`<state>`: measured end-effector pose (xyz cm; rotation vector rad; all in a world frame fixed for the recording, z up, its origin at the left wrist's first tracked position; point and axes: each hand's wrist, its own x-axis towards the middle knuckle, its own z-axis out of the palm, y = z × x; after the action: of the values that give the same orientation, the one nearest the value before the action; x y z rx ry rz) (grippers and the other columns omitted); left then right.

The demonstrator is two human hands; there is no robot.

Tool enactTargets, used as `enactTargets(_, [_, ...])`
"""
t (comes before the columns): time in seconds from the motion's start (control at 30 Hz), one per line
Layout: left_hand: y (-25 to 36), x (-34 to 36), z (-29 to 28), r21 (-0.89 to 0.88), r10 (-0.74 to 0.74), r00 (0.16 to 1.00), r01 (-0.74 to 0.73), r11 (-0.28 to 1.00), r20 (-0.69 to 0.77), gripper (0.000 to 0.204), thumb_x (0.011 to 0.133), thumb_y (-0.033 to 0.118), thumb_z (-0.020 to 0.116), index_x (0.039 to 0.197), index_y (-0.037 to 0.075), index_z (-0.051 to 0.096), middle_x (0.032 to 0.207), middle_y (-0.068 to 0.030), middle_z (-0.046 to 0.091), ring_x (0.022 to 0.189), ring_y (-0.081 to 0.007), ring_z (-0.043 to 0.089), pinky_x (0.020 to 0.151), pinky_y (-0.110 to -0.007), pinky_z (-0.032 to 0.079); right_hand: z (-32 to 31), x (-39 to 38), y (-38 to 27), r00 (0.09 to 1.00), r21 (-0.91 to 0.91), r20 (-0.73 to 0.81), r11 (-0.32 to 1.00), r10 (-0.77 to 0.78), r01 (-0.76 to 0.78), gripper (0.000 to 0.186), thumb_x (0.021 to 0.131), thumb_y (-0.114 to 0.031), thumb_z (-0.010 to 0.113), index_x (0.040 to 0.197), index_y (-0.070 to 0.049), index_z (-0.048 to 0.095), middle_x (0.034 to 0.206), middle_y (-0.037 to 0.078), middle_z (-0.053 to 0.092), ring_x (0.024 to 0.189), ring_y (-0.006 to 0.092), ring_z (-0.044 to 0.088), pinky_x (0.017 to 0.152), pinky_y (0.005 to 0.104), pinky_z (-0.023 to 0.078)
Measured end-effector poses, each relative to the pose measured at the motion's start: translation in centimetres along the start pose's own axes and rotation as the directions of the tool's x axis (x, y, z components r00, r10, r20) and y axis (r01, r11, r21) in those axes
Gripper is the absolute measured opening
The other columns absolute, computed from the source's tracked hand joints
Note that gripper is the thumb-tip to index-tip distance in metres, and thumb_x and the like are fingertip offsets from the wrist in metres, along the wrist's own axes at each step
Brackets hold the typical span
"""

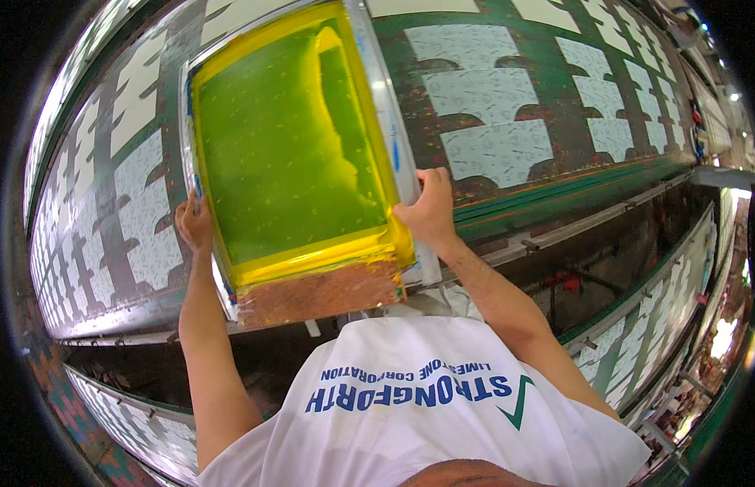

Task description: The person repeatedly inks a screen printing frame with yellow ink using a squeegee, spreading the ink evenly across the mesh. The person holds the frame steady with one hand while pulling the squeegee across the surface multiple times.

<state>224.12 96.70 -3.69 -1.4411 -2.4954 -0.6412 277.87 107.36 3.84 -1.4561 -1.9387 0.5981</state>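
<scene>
Between my two hands is a screen-printing frame point(400, 154) with pale metal sides, lying over the long printing table. Its mesh point(272, 146) looks green, and yellow ink point(339, 122) is smeared down its right part and along its edges. A squeegee with a worn wooden handle point(321, 290) rests across the frame's near end, with yellow ink along it. My left hand point(195, 223) is closed on the frame's left side. My right hand point(430, 207) grips the right side near the squeegee, thumb pointing inward over the edge.
The dark table point(394, 57) carries rows of pale printed fabric pieces point(495, 150) on both sides of the frame. A rail point(532, 243) runs along its near edge. Behind me stands another table with similar pieces point(637, 341). A white shirt point(426, 390) covers my torso.
</scene>
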Motion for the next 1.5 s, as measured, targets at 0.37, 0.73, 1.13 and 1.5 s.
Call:
enactTargets(0.37, [13.2,2.6,-0.8,-0.031,-0.007,0.999,0.009,0.999,0.053,0.039,0.093,0.03,0.077,0.13,0.017,0.076,0.091,-0.008,0.061,0.086,-0.0252,0.06,0.083,-0.04,0.05,-10.2,4.8,8.2,0.999,0.175,-0.027,0.984,0.045,-0.039,0.052,0.067,-0.01,0.079,0.114,0.001,0.059,0.106,0.016,0.056,0.097,0.0323,0.06,0.085,0.0415,0.053])
enactTargets(0.73, [40.3,-3.3,7.0,-0.061,0.074,0.997,-0.074,0.995,0.001,0.04,0.09,0.03,0.079,0.127,0.014,0.077,0.094,-0.0104,0.061,0.093,-0.0276,0.061,0.085,-0.041,0.051,-24.5,10.0,31.9,0.999,0.069,-0.007,0.996,0.049,-0.048,0.05,0.066,-0.008,0.079,0.112,0.001,0.06,0.103,0.014,0.054,0.094,0.0307,0.057,0.083,0.0413,0.05])
enactTargets(1.13, [47.6,-6.8,7.5,-0.107,-0.004,0.999,0.008,0.994,0.041,0.04,0.09,0.028,0.078,0.126,0.01,0.077,0.095,-0.0085,0.059,0.097,-0.0272,0.059,0.088,-0.042,0.049,-28.5,9.3,37.7,0.993,0.039,0.082,0.996,0.082,-0.086,0.054,0.07,-0.005,0.078,0.119,0.002,0.056,0.105,0.012,0.05,0.095,0.0268,0.056,0.083,0.0402,0.05])
enactTargets(1.5, [49.5,-7.3,8.2,-0.105,-0.025,0.999,0.022,0.994,-0.026,0.038,0.087,0.028,0.079,0.121,0.012,0.079,0.094,-0.0077,0.061,0.095,-0.0274,0.061,0.086,-0.042,0.05,-29.8,9.3,39.4,0.994,0.006,0.08,0.997,0.07,-0.071,0.052,0.07,-0.009,0.079,0.118,0.002,0.061,0.105,0.014,0.057,0.095,0.0305,0.062,0.084,0.0414,0.053])
